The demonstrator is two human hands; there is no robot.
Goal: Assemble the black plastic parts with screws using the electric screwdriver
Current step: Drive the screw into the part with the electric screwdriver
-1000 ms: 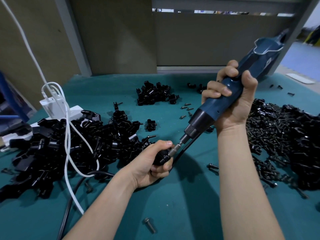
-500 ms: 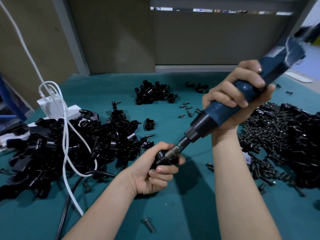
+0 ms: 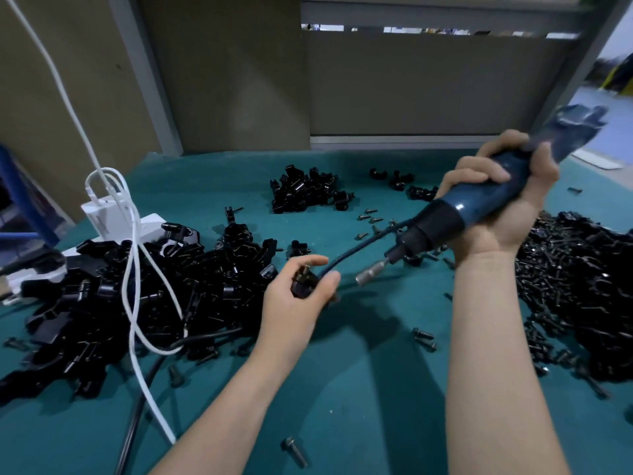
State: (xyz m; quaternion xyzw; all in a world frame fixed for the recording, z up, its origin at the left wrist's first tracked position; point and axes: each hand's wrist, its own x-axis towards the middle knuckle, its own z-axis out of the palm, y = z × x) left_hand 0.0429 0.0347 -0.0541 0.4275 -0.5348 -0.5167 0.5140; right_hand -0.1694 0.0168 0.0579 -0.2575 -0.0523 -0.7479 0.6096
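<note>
The widest free lane I saw ran over the bare table (image 3: 359, 389) in the near middle, with only a few loose screws (image 3: 424, 337) on it. A big heap of black parts (image 3: 85, 303), crossed by a white cable (image 3: 132, 279) and a black cord (image 3: 137, 406), walled off the left, a heap of screws (image 3: 582, 286) the right, and a small pile of parts (image 3: 308, 193) stood far back.

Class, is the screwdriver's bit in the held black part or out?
Out: the electric screwdriver has its tip bare, apart from the black part in the left hand.
</note>
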